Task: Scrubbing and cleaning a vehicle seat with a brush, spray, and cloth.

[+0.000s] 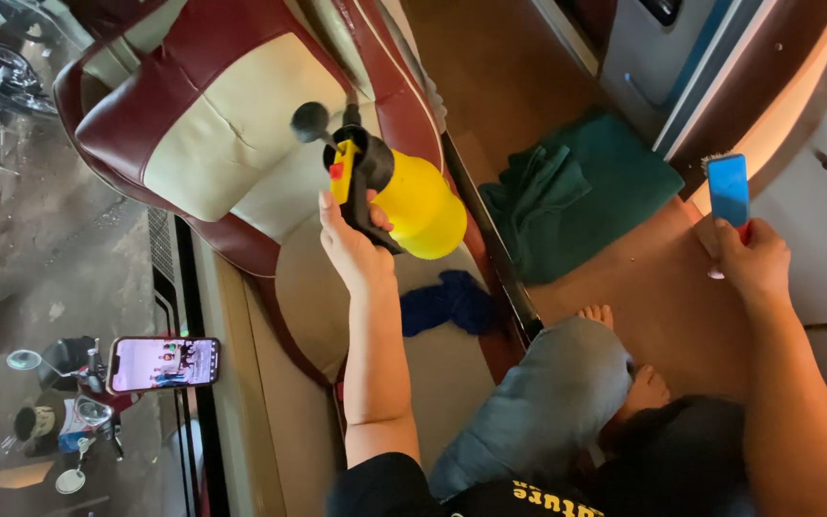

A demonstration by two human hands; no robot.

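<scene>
My left hand (351, 251) grips the black handle of a yellow pump sprayer (420, 206), holding it over a maroon and cream leather seat (212, 124). The sprayer's black nozzle knob points at the seat's backrest. My right hand (753, 260) is out to the right and holds a blue-backed brush (727, 187) near a pale panel. A crumpled blue cloth (452, 302) lies on the seat cushion just below the sprayer.
A dark green cloth (576, 191) lies bunched on the brown floor (672, 306) between seat and panel. My knee in grey trousers (538, 402) and a bare foot (645, 388) are at the bottom. A lit phone (163, 364) rests by the window at the left.
</scene>
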